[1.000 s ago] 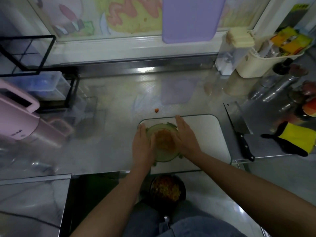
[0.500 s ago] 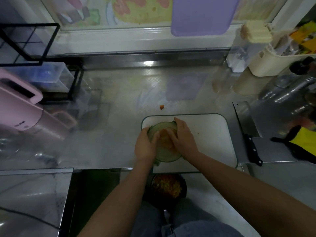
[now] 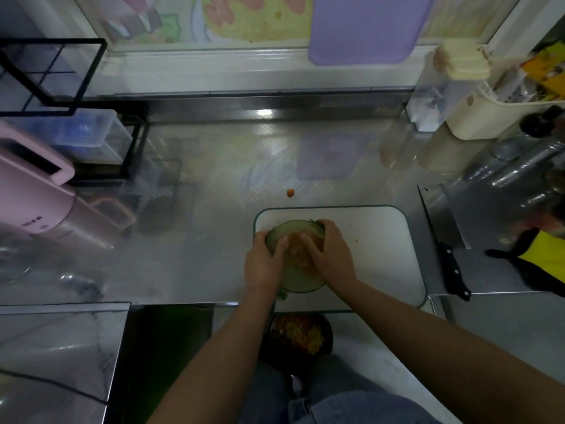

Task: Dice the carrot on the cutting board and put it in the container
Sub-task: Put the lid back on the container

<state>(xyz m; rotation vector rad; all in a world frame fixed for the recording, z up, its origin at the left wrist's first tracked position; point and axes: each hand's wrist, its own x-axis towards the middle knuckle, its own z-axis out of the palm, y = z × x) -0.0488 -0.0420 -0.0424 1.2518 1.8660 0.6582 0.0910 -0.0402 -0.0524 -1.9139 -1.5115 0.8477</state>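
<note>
Container (image 3: 301, 281) at the left end of the cutting board (image 3: 376, 240), close to its front edge. Round, clear, greenish at the rim. Diced carrot (image 3: 295, 250) inside, showing orange between the two grips. Left grip (image 3: 263, 261) curled round the container's left side, thumb lying over the top. Right grip (image 3: 331, 258) curled over the far-right rim, fingertips on top. Both holding the container, neither free. Probably pressing a lid down, though too blurred to tell lid from open mouth. Dicing judged done: board nearly bare, only an orange fleck or two toward its right half.

One stray carrot piece (image 3: 290, 193) on the desk (image 3: 198, 240), just beyond the board's far edge. Not yet in the container, and easy to forget.

Risks from here:
- Uneven push from the two grips, tipping the container off the board's front edge and past the desk's front edge, down toward the bowl (image 3: 298, 333) of chopped bits below.
- Damp fingers slipping on the smooth wall.
- A lid seated crooked, popping off on lifting and scattering the dice.
- Cleaver (image 3: 444, 240) on the desk just beside the board's right edge, handle toward the front — a hazard for any careless sweep of the right forearm.
</note>
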